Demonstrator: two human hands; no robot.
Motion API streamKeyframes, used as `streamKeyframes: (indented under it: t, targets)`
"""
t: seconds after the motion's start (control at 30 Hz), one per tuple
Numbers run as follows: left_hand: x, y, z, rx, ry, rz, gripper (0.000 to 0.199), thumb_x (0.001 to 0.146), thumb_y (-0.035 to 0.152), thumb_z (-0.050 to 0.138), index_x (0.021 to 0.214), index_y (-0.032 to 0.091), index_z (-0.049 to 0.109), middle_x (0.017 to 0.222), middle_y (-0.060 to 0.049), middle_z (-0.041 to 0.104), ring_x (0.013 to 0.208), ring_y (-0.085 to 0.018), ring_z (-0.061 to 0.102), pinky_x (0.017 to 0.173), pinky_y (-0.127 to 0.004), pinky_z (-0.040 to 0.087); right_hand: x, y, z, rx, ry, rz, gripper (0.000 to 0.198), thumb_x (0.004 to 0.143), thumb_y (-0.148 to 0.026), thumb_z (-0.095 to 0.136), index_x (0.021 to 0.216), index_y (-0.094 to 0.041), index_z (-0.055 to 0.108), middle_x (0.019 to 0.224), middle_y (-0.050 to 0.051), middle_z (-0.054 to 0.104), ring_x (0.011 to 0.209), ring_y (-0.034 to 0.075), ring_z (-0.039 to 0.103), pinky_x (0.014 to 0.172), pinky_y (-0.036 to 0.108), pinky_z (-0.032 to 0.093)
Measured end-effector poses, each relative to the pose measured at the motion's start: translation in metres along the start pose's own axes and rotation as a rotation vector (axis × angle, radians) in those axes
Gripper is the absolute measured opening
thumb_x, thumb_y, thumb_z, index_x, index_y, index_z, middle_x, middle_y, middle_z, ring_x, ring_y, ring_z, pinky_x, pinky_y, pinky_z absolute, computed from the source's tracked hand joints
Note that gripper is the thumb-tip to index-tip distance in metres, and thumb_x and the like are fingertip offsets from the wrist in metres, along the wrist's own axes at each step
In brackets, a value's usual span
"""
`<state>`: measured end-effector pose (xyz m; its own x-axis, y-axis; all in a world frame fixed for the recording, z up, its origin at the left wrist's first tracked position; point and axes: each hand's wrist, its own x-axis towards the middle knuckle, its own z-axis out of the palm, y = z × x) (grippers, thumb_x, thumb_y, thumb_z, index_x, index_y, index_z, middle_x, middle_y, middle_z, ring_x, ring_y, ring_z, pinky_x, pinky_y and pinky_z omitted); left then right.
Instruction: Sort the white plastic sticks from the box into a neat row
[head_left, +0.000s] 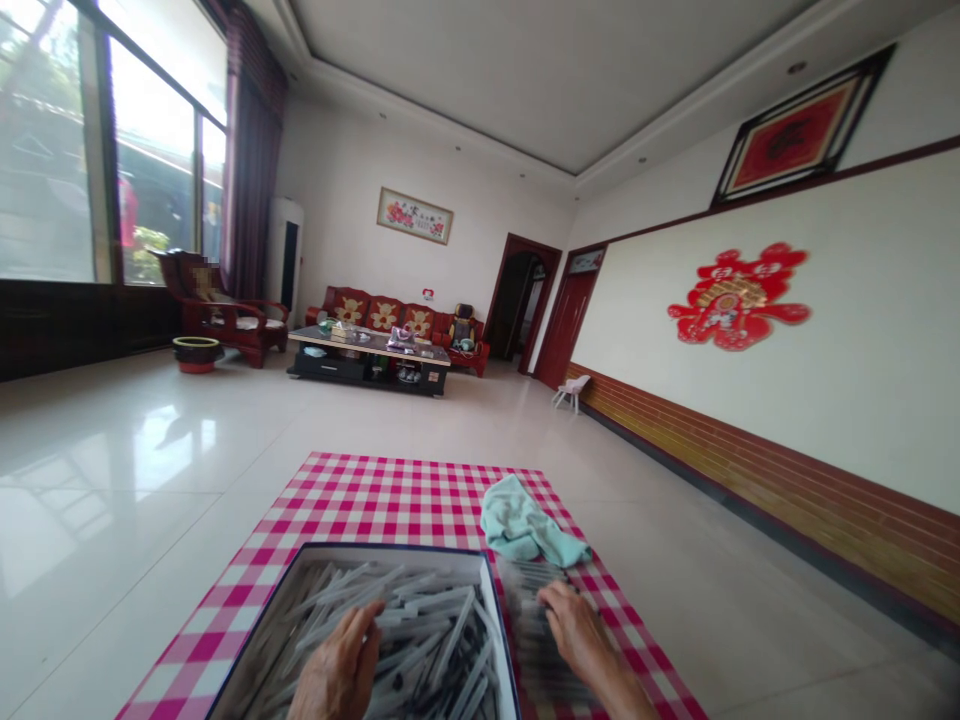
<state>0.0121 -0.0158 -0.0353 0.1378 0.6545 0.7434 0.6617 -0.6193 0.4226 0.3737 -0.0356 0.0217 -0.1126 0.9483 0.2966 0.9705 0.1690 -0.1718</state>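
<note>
A shallow dark-edged box [491, 600] holds a jumble of slim, translucent whitish tubes [431, 605], some with dark parts. Over the left side of this pile is my left hand [341, 660], its fingers curled and close together; whatever they may grip is hidden. Just outside the box's right wall, similar slim pieces [536, 650] lie side by side in a blurred row. My right hand [581, 630] is at that row with fingers bent inward, and I cannot make out what is in them. A crumpled mint-green cloth [525, 525] lies beyond the row.
The box stands on a pink-and-white checked cloth [375, 495]. Farther off are a low dark table [367, 350], a wooden sofa [382, 310] and a wooden armchair [225, 310] with a figure. A small white chair [572, 390] stands by the right wall.
</note>
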Motion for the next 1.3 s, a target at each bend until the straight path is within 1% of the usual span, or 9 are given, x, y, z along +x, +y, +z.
streamKeyframes:
  t: [0.3,0.43,0.57,0.73,0.87,0.97,1.1,1.2,1.3]
  targets:
    - [0.0,0.006,-0.006,0.026,0.023,-0.133,0.025,0.088,0.025,0.042,0.1,0.022,0.064,0.088,-0.004,0.073,0.074,-0.017,0.071,0.065,-0.025,0.057,-0.003,0.009,0.012,0.073,0.074,-0.001,0.038,0.077,-0.004,0.04,0.097,-0.02,0.069,0.096,0.01,0.067,0.091,0.023,0.063,0.082,0.031,0.048]
    - [0.006,0.006,-0.011,0.061,0.066,-0.256,0.027,0.086,0.024,0.042,0.094,0.022,0.067,0.085,-0.003,0.075,0.074,-0.018,0.072,0.066,-0.026,0.057,-0.003,0.002,0.008,0.129,0.143,-0.007,0.034,0.078,-0.009,0.043,0.097,-0.021,0.07,0.098,0.012,0.067,0.092,0.024,0.064,0.083,0.034,0.049]
    - [0.016,0.002,-0.022,0.13,0.021,-0.336,0.03,0.084,0.022,0.04,0.094,0.021,0.068,0.086,-0.003,0.076,0.078,-0.019,0.072,0.07,-0.028,0.056,0.006,-0.039,-0.002,0.243,0.165,-0.083,0.03,0.082,-0.013,0.043,0.096,-0.021,0.068,0.098,0.01,0.067,0.093,0.023,0.063,0.085,0.034,0.048]
    - [0.007,-0.007,-0.039,0.195,-0.076,-0.259,0.03,0.085,0.02,0.039,0.096,0.021,0.067,0.091,-0.004,0.075,0.082,-0.018,0.071,0.074,-0.028,0.055,0.018,-0.119,-0.006,0.357,0.044,-0.225,0.026,0.082,-0.011,0.045,0.091,-0.022,0.068,0.092,0.005,0.067,0.086,0.018,0.063,0.08,0.028,0.047]
    - [-0.006,-0.01,-0.047,0.254,-0.149,-0.218,0.029,0.085,0.018,0.039,0.094,0.021,0.067,0.085,-0.004,0.074,0.079,-0.017,0.07,0.071,-0.026,0.053,0.023,-0.177,0.013,0.303,-0.101,-0.255,0.023,0.079,-0.011,0.05,0.077,-0.022,0.07,0.082,0.003,0.068,0.078,0.017,0.065,0.072,0.024,0.046]
    - [-0.005,-0.006,-0.05,0.29,-0.252,-0.225,0.03,0.087,0.014,0.038,0.094,0.021,0.066,0.084,-0.005,0.073,0.082,-0.017,0.069,0.072,-0.025,0.051,0.021,-0.209,0.034,0.23,-0.118,-0.202,0.014,0.077,-0.019,0.059,0.082,-0.02,0.071,0.084,0.008,0.07,0.08,0.021,0.067,0.073,0.028,0.047]
    - [0.0,0.001,-0.051,0.326,-0.321,-0.22,0.029,0.088,0.012,0.038,0.094,0.022,0.065,0.085,-0.004,0.072,0.081,-0.016,0.069,0.069,-0.023,0.049,0.018,-0.232,0.054,0.119,-0.134,-0.118,0.019,0.074,-0.028,0.067,0.087,-0.017,0.071,0.092,0.014,0.071,0.09,0.03,0.066,0.081,0.038,0.048]
    - [-0.001,0.001,-0.051,0.333,-0.306,-0.184,0.029,0.089,0.012,0.038,0.095,0.021,0.064,0.085,-0.004,0.072,0.079,-0.016,0.069,0.068,-0.023,0.049,0.018,-0.233,0.058,0.101,-0.131,-0.093,0.014,0.075,-0.02,0.064,0.086,-0.016,0.071,0.093,0.015,0.071,0.091,0.03,0.067,0.082,0.039,0.047]
    - [-0.004,-0.003,-0.049,0.346,-0.27,-0.149,0.029,0.089,0.012,0.038,0.099,0.02,0.063,0.086,-0.004,0.071,0.079,-0.016,0.069,0.069,-0.024,0.05,0.021,-0.222,0.051,0.114,-0.096,-0.065,0.015,0.078,-0.014,0.056,0.082,-0.014,0.07,0.088,0.015,0.072,0.085,0.028,0.068,0.077,0.035,0.048]
